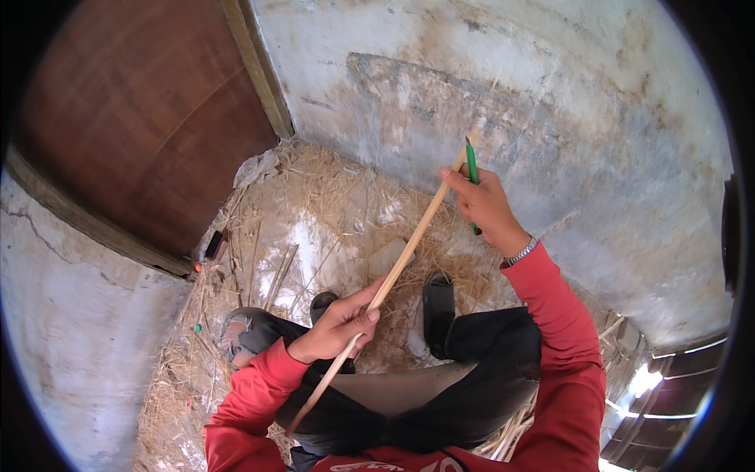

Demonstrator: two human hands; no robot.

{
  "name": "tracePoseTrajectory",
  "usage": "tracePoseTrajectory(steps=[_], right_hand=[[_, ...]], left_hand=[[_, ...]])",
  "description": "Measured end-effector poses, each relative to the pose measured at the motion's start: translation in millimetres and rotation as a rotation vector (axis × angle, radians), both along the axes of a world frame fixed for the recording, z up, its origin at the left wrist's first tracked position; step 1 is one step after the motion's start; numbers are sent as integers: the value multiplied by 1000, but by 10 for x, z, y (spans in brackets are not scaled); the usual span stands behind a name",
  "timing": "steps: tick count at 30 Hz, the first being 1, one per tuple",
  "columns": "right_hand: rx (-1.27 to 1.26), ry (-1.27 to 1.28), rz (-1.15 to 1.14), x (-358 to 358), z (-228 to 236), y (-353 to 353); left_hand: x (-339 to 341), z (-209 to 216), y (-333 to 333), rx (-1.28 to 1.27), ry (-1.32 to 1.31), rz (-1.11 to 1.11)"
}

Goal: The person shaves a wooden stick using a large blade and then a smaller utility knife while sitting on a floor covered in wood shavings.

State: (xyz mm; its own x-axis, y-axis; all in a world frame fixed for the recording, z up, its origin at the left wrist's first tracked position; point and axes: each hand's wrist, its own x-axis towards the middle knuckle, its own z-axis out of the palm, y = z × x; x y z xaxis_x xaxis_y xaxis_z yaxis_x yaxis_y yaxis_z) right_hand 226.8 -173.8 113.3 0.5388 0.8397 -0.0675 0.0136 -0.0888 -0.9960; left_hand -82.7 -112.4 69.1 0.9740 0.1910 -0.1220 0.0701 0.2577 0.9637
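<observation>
A long, pale strip of wood or bamboo [409, 244] slants across the view, its lower end above my lap and its upper end in front of the wall. My left hand [340, 324] is closed round its lower half, with the thumb along the top. Near the upper end, my right hand [485, 206] grips a slim green knife [472, 164] with a dark pointed tip. The right thumb and fingertips also meet the strip there. The knife lies beside the strip, crossing close to it; whether its edge touches the wood I cannot tell.
Straw and shavings [314, 173] litter the floor, with a few thin sticks [281, 275] at the left. A stained wall [550, 102] rises close ahead and to the right. A brown door panel [141, 110] stands at the far left. More strips [511, 433] lie beside my leg.
</observation>
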Motion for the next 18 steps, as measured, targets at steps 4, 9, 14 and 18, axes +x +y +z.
tracePoseTrajectory(steps=[4,9,14,18], right_hand=[[-17,82,86,-135,19,82],[-2,-583,218,-339,-21,112],[-220,-962,393,-930,85,-84],[-283,-1083,397,-1074,-193,-14]], left_hand=[[46,41,17,-175,-77,59],[-17,28,94,-251,-70,223],[-35,40,129,-252,-57,321],[-35,-8,127,-264,-43,338]])
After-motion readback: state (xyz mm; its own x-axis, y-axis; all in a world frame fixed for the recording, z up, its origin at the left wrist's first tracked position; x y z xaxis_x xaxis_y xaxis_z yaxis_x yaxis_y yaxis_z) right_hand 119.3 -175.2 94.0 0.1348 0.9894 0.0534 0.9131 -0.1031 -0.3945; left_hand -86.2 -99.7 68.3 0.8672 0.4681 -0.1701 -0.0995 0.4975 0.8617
